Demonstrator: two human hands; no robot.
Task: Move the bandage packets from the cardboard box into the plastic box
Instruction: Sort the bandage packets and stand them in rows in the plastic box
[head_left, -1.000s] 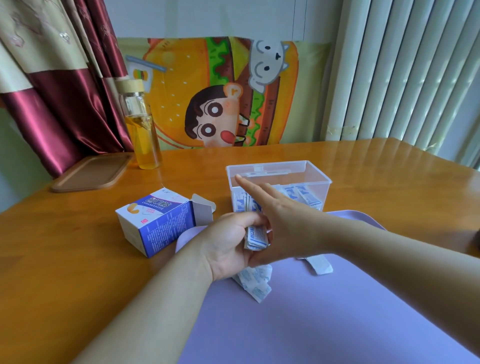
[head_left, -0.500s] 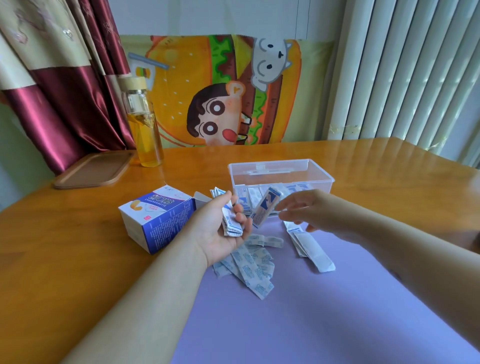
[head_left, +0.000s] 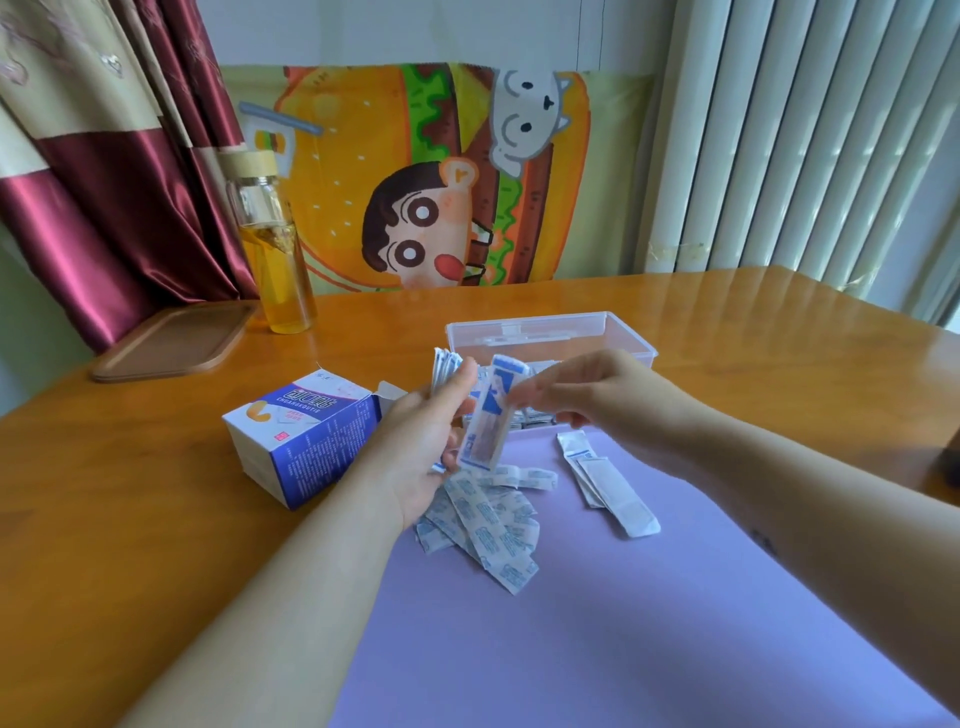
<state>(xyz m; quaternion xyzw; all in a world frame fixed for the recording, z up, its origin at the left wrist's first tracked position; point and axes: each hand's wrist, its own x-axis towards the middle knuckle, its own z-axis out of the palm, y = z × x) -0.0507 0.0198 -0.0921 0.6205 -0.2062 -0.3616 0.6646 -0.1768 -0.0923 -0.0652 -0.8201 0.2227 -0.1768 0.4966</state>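
Wooden table (head_left: 727, 332) is carrying a purple mat (head_left: 623, 623) on its near side. Curtain (head_left: 104, 182), cartoon cloth (head_left: 441, 182) and blinds (head_left: 805, 156) are hanging behind it.

Cardboard box (head_left: 306, 436) is lying on its side on bare wood just left of the mat. Its flap is standing open and pointing right, toward the left hand (head_left: 415, 447). Plastic box (head_left: 550, 327) is sitting open-topped at the mat's far edge, behind both hands. Some packets are showing through its clear front wall.

Left hand is hovering over the mat's far left corner, fingers (head_left: 460, 379) curling round a stack (head_left: 444, 366) of packets. Right hand (head_left: 597, 395) is reaching in from the right, fingertips (head_left: 524, 397) pinching the upper end of 1 packet (head_left: 491, 415). That packet is hanging near upright, slightly tilted, between the 2 hands and in front of the plastic box. Whether it is touching the left fingers or just passing beside them, I cannot tell.

Pile (head_left: 493, 525) of loose packets is lying on the mat below the left hand, pieces overlapping. White strips (head_left: 608, 483) are lying on the mat under the right wrist, apart from the pile; exact count unclear.

Bottle (head_left: 275, 260) of yellow liquid is standing at the table's far left with a brown tray (head_left: 171, 343) beside it, both well apart from the plastic box.
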